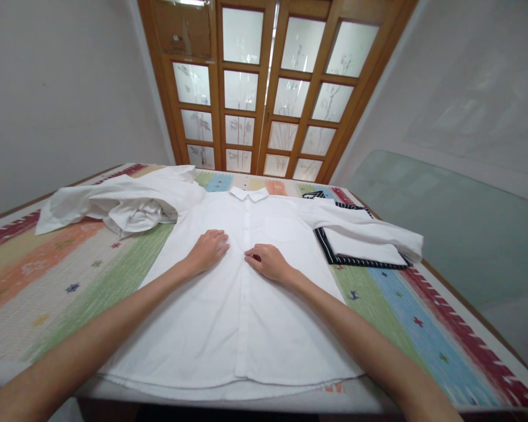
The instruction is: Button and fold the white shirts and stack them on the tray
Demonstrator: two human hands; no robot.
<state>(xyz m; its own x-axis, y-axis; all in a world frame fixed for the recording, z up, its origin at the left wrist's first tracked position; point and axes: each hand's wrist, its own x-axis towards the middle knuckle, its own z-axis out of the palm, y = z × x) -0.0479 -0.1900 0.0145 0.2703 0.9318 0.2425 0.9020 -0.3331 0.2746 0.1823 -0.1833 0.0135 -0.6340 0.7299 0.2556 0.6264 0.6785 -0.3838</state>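
Observation:
A white button-up shirt (246, 328) lies spread front side up on the table, collar at the far end and hem along the near edge. My left hand (208, 251) rests on the shirt front, left of the button placket, fingers stretched out and holding nothing. Across from it, my right hand (267, 261) is at the placket, with thumb and fingertips pinched together on the fabric. The shirt's right-side sleeve (374, 225) extends over a folded black-and-white striped cloth (330, 249). Its left-side sleeve partly meets a rumpled white garment; the border between them is unclear.
That rumpled white garment (136, 217) lies at the far left. A colourful striped tablecloth (110, 281) covers the table. Wooden glass-paned doors (259, 88) stand behind it, with a wall on the left and a pale green panel (449, 228) on the right.

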